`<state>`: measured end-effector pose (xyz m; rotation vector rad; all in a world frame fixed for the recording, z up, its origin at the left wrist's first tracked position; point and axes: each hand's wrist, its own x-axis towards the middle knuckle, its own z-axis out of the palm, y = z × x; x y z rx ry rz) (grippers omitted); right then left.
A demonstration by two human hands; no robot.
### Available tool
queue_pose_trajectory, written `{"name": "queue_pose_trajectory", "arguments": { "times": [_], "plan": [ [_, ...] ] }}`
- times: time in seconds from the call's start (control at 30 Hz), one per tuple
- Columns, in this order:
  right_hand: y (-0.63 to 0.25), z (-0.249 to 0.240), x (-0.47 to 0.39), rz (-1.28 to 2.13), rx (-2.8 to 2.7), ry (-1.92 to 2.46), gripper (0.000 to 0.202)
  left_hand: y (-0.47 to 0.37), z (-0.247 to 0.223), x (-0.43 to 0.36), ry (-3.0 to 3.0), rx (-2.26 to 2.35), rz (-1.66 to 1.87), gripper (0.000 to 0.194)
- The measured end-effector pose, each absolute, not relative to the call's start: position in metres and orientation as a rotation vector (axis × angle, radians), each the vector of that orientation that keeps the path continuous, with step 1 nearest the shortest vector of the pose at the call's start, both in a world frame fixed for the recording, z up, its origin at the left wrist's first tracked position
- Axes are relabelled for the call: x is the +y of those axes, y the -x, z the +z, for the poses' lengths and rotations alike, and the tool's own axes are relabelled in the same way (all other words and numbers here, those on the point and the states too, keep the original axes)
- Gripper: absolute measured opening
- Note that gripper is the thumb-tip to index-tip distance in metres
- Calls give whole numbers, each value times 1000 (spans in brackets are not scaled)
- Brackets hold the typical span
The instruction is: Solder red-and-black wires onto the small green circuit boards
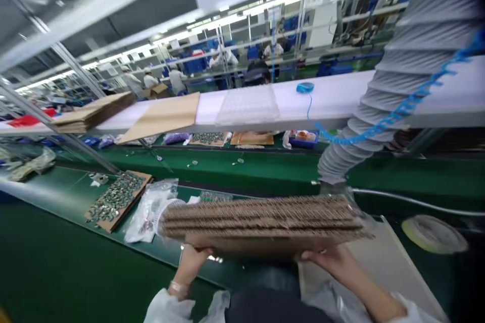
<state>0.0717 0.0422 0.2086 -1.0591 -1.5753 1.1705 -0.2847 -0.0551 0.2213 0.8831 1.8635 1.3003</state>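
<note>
A thick stack of cardboard sheets is held up in front of me above the bench, its corrugated edges facing me and slightly blurred. My left hand grips the stack's lower left part, thumb showing on the near face. On the lower right, my right hand clasps it the same way; the fingers of both hands are mostly hidden by the cardboard. Just left of the stack lies a clear plastic bag. Further left, many small electronic parts cover a cardboard sheet on the bench.
A grey flexible duct comes down at the right, with a blue coiled cord alongside. The white shelf above carries more cardboard and a clear plastic tray. A roll of tape lies at the right. People work in the background.
</note>
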Motion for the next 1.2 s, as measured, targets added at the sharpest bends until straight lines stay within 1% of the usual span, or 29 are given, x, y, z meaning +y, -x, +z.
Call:
{"name": "queue_pose_trajectory", "arguments": {
  "times": [0.07,0.13,0.17,0.27,0.33,0.4,0.47,0.53,0.6,0.67,0.7,0.77,0.83,0.9,1.0,1.07,1.13,1.2],
  "plan": [
    [-51,231,52,1174,-1673,942,60,313,243,-52,-909,1786,1524,73],
    [-23,257,62,1177,-1796,819,82,340,264,-52,-908,1744,1666,88],
    [-7,272,66,1187,-1830,774,86,354,275,-52,-895,1735,1708,91],
    [45,320,79,1311,-1733,755,82,392,315,-53,-813,1727,1712,92],
    [81,355,92,1479,-1537,747,84,417,349,-54,-778,1731,1645,87],
    [117,390,111,1521,-1492,727,80,445,387,-53,-813,1722,1596,79],
    [152,425,136,1538,-1455,709,69,475,423,-50,-811,1632,1602,75],
    [188,458,163,1549,-1429,687,52,508,450,-42,-750,1509,1679,74],
    [224,489,192,1542,-1398,677,43,543,465,-27,-656,1478,1842,60],
    [260,517,222,1511,-1372,673,37,577,467,-5,-580,1509,1992,40],
    [278,530,238,1493,-1359,675,32,592,464,7,-546,1528,2044,33],
    [310,550,268,1474,-1358,656,29,618,453,34,-466,1542,2092,31],
    [339,561,295,1455,-1369,674,30,634,439,59,-389,1503,2096,38],
    [363,560,318,1449,-1408,727,31,640,427,78,-353,1405,2089,49],
    [386,541,341,1461,-1523,884,32,632,414,98,-383,1185,2082,66],
    [392,521,352,1442,-1612,1023,32,620,411,104,-431,1042,2078,74],
    [393,503,359,1375,-1689,1151,32,607,410,107,-475,925,2078,74],
    [391,492,362,1257,-1761,1247,33,593,410,110,-481,841,2096,66]
  ]
}}
